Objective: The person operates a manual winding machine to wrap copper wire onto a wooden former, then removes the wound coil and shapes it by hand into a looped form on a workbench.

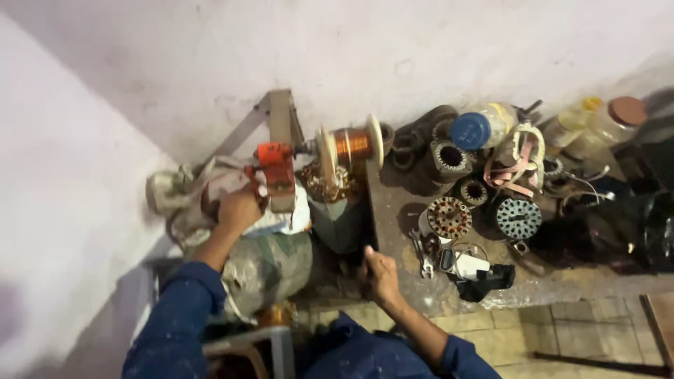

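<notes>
My left hand (pixel 237 209) is closed around the crank handle of an orange hand-driven winding machine (pixel 275 167) fixed to a metal stand. A spool of copper wire (pixel 351 144) with pale flanges sits on the machine's shaft to the right. My right hand (pixel 380 275) rests near the front edge of the workbench (pixel 393 210), fingers curled, thumb up; what it holds, if anything, is hidden. Both arms wear dark blue sleeves.
On the bench lie several motor stators (pixel 449 216), a perforated round plate (pixel 519 218), a wrench (pixel 421 258), a black-and-white gadget (pixel 477 272), a blue-capped jar (pixel 481 126) and plastic bottles (pixel 597 123). A cloth-wrapped bundle (pixel 267 263) sits under the winder. White walls stand behind and left.
</notes>
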